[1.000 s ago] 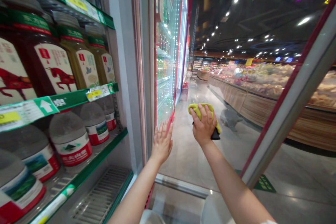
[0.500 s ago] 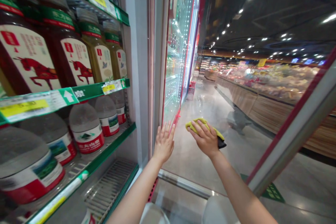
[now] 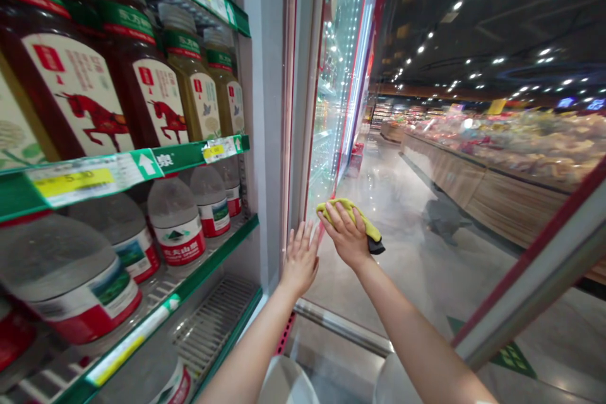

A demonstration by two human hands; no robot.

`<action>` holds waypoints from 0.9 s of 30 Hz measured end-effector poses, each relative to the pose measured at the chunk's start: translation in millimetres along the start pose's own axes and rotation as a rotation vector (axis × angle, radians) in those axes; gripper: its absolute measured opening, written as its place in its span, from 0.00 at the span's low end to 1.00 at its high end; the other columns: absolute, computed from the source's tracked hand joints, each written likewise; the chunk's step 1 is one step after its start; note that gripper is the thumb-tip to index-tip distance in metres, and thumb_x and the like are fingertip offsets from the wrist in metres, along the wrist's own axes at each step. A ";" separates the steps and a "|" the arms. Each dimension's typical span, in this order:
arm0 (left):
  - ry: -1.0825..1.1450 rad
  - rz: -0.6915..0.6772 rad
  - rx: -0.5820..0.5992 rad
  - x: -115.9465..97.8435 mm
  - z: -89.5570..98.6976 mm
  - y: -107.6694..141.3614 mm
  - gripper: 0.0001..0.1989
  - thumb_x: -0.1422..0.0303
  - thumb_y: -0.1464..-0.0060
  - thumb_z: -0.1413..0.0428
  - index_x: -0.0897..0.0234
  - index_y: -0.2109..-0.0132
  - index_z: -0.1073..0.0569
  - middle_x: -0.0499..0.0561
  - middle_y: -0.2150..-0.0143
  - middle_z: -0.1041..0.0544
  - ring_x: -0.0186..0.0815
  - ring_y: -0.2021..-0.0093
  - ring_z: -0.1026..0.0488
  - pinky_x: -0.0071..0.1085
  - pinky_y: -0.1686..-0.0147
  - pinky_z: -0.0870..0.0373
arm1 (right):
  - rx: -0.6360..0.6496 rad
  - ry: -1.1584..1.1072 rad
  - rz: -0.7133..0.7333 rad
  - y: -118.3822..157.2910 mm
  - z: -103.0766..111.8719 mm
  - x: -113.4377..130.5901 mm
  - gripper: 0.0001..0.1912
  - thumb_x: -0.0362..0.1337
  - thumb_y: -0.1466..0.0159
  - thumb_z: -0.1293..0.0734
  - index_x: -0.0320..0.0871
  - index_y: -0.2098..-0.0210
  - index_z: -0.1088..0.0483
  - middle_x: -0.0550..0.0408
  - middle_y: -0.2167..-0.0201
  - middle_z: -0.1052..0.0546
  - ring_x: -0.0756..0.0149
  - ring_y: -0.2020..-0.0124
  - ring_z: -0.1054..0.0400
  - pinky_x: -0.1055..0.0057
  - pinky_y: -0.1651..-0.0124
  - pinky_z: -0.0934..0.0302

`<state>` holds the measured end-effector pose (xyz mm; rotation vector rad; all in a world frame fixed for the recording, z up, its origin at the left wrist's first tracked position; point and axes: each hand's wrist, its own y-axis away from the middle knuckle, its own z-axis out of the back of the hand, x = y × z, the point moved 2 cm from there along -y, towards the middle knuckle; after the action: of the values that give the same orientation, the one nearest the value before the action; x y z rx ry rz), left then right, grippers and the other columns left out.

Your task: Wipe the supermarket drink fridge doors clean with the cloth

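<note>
My right hand [image 3: 348, 233] presses a yellow cloth [image 3: 372, 227] with a dark underside against the glass door [image 3: 388, 278], near its left edge. Its fingers lie over the cloth's top. Just left of it, my left hand [image 3: 300, 262] rests on the door's edge frame with its fingers spread and nothing held. A small gap separates the two hands. Along the bottom of the glass runs a metal door frame [image 3: 343, 326].
Left of my arms, fridge shelves [image 3: 203, 151] hold tea bottles [image 3: 161, 101] and water bottles [image 3: 177, 227], above a wire rack [image 3: 213, 315]. Beyond the glass are a shop floor and a wood-sided display [image 3: 473, 183]. A slanted door frame bar [image 3: 534, 278] is at right.
My right hand has moved left with the cloth, closer to my left hand. My left hand stays at the door edge. The view has shifted slightly, so the shelves appear further right.
</note>
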<state>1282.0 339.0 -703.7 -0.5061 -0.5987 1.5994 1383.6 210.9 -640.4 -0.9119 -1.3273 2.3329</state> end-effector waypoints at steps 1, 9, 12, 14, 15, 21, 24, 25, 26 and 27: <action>0.001 0.002 0.007 -0.1 -0.2 2.6 0.46 0.75 0.43 0.45 0.62 0.24 0.57 0.58 0.21 0.57 0.49 0.22 0.65 0.55 0.27 0.54 | 0.023 -0.019 0.045 11.0 2.1 0.0 0.24 0.34 0.27 0.40 0.53 0.33 0.36 0.57 0.32 0.31 0.66 0.24 0.56 0.57 0.22 0.73; -0.006 -0.018 -0.016 4.6 6.6 8.4 0.45 0.77 0.45 0.46 0.62 0.24 0.55 0.58 0.21 0.56 0.48 0.22 0.64 0.54 0.26 0.54 | -0.028 0.024 -0.029 0.4 31.3 -42.3 0.22 0.34 0.29 0.36 0.60 0.38 0.30 0.62 0.35 0.28 0.64 0.28 0.45 0.59 0.24 0.62; 0.000 -0.008 -0.027 5.3 6.7 7.3 0.46 0.78 0.45 0.46 0.61 0.24 0.57 0.57 0.21 0.57 0.47 0.22 0.66 0.55 0.26 0.54 | -0.117 0.053 -0.151 -33.8 18.3 -34.0 0.24 0.34 0.29 0.37 0.58 0.36 0.32 0.58 0.34 0.29 0.63 0.26 0.49 0.55 0.23 0.66; 0.001 -0.004 -0.025 5.3 6.0 7.8 0.47 0.78 0.45 0.46 0.61 0.23 0.59 0.57 0.21 0.58 0.47 0.22 0.68 0.55 0.26 0.54 | -0.130 0.043 -0.164 -47.2 3.0 -17.9 0.25 0.33 0.29 0.37 0.55 0.34 0.34 0.55 0.33 0.30 0.63 0.24 0.55 0.54 0.23 0.71; -0.001 -0.002 -0.022 5.3 5.6 8.6 0.48 0.77 0.45 0.46 0.62 0.23 0.59 0.58 0.21 0.58 0.47 0.22 0.68 0.55 0.26 0.54 | -0.118 0.027 -0.147 -49.2 -4.8 -8.5 0.25 0.33 0.28 0.38 0.53 0.33 0.35 0.54 0.33 0.31 0.63 0.23 0.58 0.54 0.23 0.74; -0.022 0.020 -0.013 7.0 5.2 18.0 0.46 0.75 0.44 0.45 0.64 0.23 0.58 0.59 0.21 0.57 0.48 0.22 0.68 0.54 0.26 0.54 | 0.039 -0.118 0.040 -3.0 -18.7 24.3 0.23 0.34 0.27 0.40 0.52 0.34 0.35 0.58 0.32 0.31 0.66 0.25 0.54 0.56 0.22 0.75; -0.027 0.031 -0.006 8.5 6.7 23.1 0.45 0.76 0.43 0.47 0.63 0.23 0.58 0.58 0.21 0.58 0.48 0.22 0.66 0.55 0.26 0.53 | 0.097 -0.161 0.089 23.9 -4.4 14.6 0.22 0.34 0.27 0.39 0.54 0.36 0.33 0.58 0.34 0.29 0.65 0.27 0.46 0.58 0.22 0.69; -0.026 0.032 -0.005 9.2 7.4 24.4 0.45 0.76 0.43 0.47 0.63 0.23 0.59 0.58 0.21 0.59 0.48 0.22 0.66 0.55 0.26 0.53 | 0.096 -0.153 0.097 26.6 0.9 8.9 0.22 0.34 0.27 0.38 0.54 0.36 0.32 0.58 0.35 0.28 0.65 0.28 0.45 0.59 0.22 0.67; -0.023 0.035 -0.005 10.0 8.1 25.4 0.46 0.77 0.43 0.48 0.62 0.23 0.59 0.58 0.21 0.59 0.47 0.22 0.66 0.54 0.26 0.53 | 0.084 -0.134 0.091 25.2 5.6 2.6 0.21 0.33 0.28 0.38 0.54 0.37 0.31 0.59 0.35 0.28 0.64 0.29 0.43 0.59 0.23 0.65; -0.020 0.039 -0.005 10.8 8.7 26.1 0.46 0.77 0.44 0.48 0.62 0.23 0.60 0.58 0.21 0.59 0.47 0.22 0.66 0.54 0.26 0.54 | 0.062 -0.107 0.069 19.5 9.1 -3.6 0.21 0.33 0.28 0.37 0.55 0.37 0.31 0.59 0.35 0.27 0.63 0.30 0.42 0.58 0.23 0.64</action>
<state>1255.3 347.1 -713.6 -0.5090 -0.6109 1.6417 1381.2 192.8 -652.2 -0.8375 -1.2741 2.4931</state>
